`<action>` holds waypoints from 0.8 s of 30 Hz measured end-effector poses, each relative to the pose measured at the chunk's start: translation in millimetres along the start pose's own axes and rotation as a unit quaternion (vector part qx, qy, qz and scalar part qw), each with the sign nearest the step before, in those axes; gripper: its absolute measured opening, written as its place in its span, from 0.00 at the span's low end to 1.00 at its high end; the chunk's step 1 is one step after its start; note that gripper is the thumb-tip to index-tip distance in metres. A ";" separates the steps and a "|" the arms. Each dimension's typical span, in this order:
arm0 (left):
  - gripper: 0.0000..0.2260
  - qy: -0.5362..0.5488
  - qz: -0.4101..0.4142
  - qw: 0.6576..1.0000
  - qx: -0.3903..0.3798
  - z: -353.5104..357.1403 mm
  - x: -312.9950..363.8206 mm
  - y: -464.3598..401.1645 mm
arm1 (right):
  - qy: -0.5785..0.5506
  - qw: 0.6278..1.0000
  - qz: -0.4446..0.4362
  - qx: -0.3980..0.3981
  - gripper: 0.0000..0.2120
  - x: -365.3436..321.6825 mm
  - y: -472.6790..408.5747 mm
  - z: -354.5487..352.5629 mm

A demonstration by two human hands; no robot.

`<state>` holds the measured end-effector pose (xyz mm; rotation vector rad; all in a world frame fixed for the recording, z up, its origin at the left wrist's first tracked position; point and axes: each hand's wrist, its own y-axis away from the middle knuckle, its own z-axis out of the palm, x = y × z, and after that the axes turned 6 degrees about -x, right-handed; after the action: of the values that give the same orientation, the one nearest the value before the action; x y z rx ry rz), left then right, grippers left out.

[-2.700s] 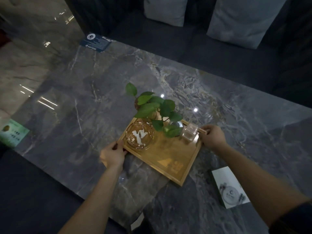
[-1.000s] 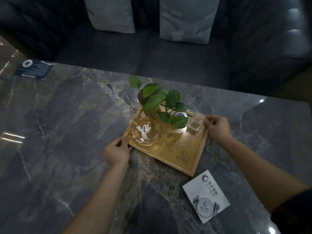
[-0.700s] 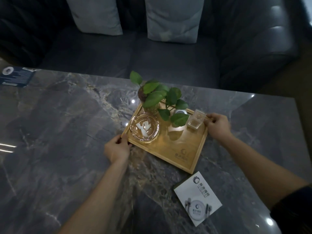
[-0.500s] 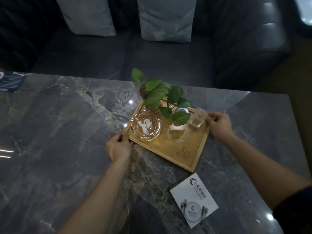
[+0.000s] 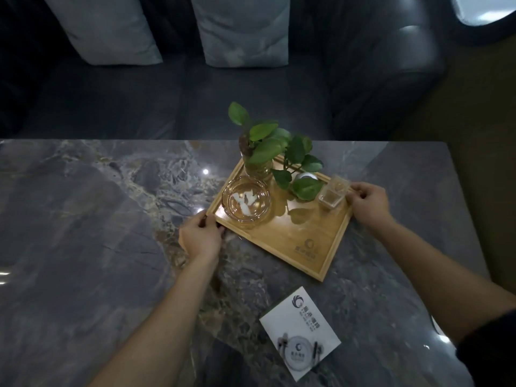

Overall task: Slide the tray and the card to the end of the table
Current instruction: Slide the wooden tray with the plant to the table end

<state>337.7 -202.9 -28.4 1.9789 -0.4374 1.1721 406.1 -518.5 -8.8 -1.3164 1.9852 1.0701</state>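
A wooden tray (image 5: 301,241) lies turned at an angle on the dark marble table (image 5: 83,247), toward its right end. On it stand a green plant in a glass vase (image 5: 258,166), a glass ashtray (image 5: 246,201) and a small clear box (image 5: 333,192). My left hand (image 5: 200,237) grips the tray's left corner. My right hand (image 5: 368,203) grips its right corner beside the clear box. A white printed card (image 5: 300,332) lies flat on the table nearer to me, below the tray and apart from both hands.
A dark sofa (image 5: 195,101) with two grey cushions (image 5: 243,29) runs along the table's far edge. The table's right edge (image 5: 463,208) lies close to the right of the tray, with brown floor beyond.
Both hands have slid the tray rightward along the table, toward its right end. The card has stayed flat below the tray. The view has swung right, so the blue card at the far left is gone.
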 end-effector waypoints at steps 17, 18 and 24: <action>0.19 0.126 -0.104 0.982 -0.090 57.7 20.9 49.7 | -0.041 0.997 0.036 0.061 0.10 46.3 12.8 -60.9; 0.18 0.127 -0.108 0.981 -0.102 61.1 21.5 55.7 | -0.047 0.996 0.037 0.062 0.10 49.4 14.6 -65.8; 0.16 0.102 -0.135 0.975 -0.144 76.8 18.9 94.3 | -0.048 0.995 0.050 0.076 0.10 65.9 21.9 -85.5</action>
<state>333.1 -320.0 9.1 1.5926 -0.2099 1.0579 360.3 -618.6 -5.4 -1.0764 2.0345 0.9863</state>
